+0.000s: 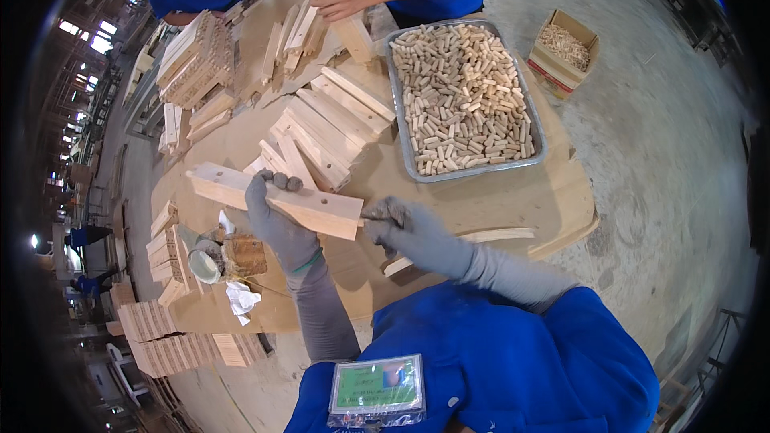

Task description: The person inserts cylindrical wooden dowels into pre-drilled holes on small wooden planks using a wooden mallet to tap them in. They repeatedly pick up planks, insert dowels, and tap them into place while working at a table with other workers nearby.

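My left hand (282, 223), in a grey glove, is closed around a pale wooden bar (317, 207) with round holes in its upper face. The bar is held above the table, one end pointing to my right. At that end my right hand (411, 228), also gloved, has its fingers pinched together; a small light bit shows between them and the bar, too small to name. Beyond my hands lie several similar wooden bars (329, 124) side by side. A thin wooden strip (501, 234) lies beside my right forearm, partly hidden beneath it.
A metal tray (481, 169) full of wooden dowels (461, 96) stands at the far right of the covered table (561, 204). Left of me are a glue-smeared cup (205, 263) and crumpled paper (241, 301). Co-workers' hands (341, 0) handle wood opposite. A cardboard box (553, 72) sits on the floor.
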`<control>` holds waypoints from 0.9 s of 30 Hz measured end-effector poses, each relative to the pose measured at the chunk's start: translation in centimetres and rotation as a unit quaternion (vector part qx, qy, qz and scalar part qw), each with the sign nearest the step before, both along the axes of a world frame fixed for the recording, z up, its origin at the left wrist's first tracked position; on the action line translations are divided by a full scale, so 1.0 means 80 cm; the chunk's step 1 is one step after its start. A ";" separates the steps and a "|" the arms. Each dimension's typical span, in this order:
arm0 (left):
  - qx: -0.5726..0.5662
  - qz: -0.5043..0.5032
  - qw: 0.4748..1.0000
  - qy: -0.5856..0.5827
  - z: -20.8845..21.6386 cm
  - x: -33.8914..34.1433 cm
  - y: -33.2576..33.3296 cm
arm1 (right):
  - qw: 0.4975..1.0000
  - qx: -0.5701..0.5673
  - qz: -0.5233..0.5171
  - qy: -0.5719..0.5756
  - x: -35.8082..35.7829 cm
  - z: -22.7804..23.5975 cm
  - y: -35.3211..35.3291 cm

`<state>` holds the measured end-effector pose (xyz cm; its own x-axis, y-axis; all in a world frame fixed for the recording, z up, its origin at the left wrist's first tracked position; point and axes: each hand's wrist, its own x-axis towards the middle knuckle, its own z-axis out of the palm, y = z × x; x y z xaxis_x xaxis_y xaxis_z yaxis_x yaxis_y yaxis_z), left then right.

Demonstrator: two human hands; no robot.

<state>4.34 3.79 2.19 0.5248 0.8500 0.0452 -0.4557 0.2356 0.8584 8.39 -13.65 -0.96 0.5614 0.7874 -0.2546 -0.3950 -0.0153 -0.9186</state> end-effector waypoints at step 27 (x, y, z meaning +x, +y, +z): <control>-0.209 -0.092 0.970 -0.088 -0.002 -0.008 0.024 | 0.801 0.094 -0.095 -0.584 0.010 0.007 -0.002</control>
<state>3.73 5.72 2.00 0.6841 0.7066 -0.1807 -0.5042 0.6372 0.5828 9.18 -13.82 -0.43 0.4440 0.6224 0.6446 0.7560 0.1260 -0.6424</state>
